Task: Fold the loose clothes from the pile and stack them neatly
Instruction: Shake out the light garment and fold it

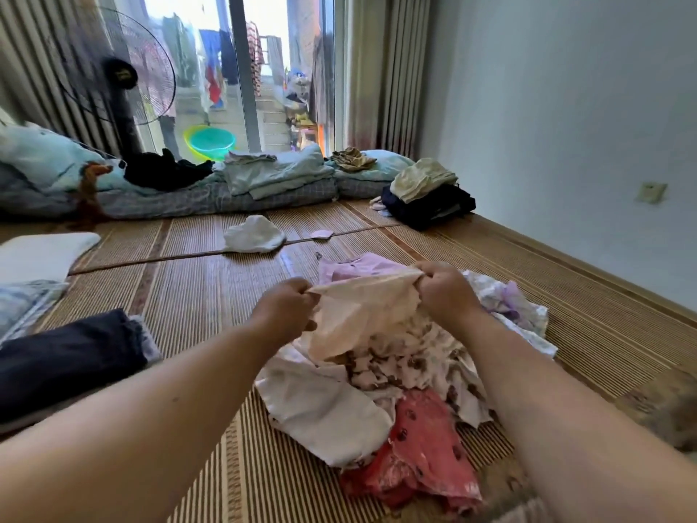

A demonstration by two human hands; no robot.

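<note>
I have the left hand [290, 305] and the right hand [447, 290] each gripping a top corner of a cream garment [362, 315] with curled fingers [428, 271], and the cloth is stretched between them; it hangs over the pile of loose clothes [411, 375] on the woven mat [188, 296]. A folded dark garment [68, 356] lies left of the pile; a small stack [426, 198] sits far off by the wall.

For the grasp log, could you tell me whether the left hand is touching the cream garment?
Touching. The head view shows the left hand pinching one top corner of the cream garment; the right hand pinches the other.
</note>
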